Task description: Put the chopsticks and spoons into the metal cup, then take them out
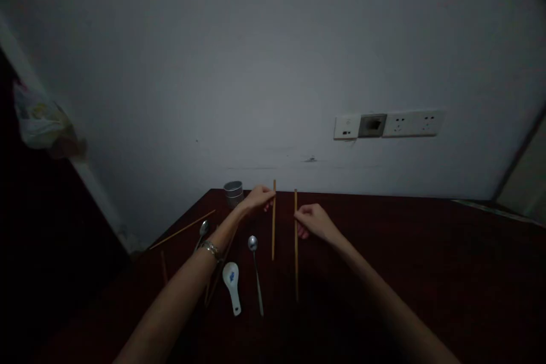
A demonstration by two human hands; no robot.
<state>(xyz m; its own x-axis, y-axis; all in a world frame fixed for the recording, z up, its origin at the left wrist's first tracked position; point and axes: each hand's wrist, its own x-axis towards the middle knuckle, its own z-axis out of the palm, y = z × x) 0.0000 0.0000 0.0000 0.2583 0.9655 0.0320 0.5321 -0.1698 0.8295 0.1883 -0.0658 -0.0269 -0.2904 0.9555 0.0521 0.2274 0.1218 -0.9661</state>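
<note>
My left hand [259, 199] pinches one wooden chopstick [273, 227] near its far end, and my right hand [311, 219] pinches another chopstick [296, 261] further right. Both sticks point away from me, roughly parallel, with a gap between them. Left of them lies a long-handled metal spoon [257, 273], bowl toward the wall. Beside it is a white ceramic soup spoon [232, 284] with a blue mark. A second metal spoon [203, 228] and more chopsticks lie under or beside my left forearm, which partly hides them.
A grey metal cup [234, 193] stands at the far left of the dark red table [405, 261], behind my left wrist. A lone chopstick [183, 230] lies along the left edge. The wall behind carries sockets [398, 125]. A plastic bag [40, 119] hangs at left.
</note>
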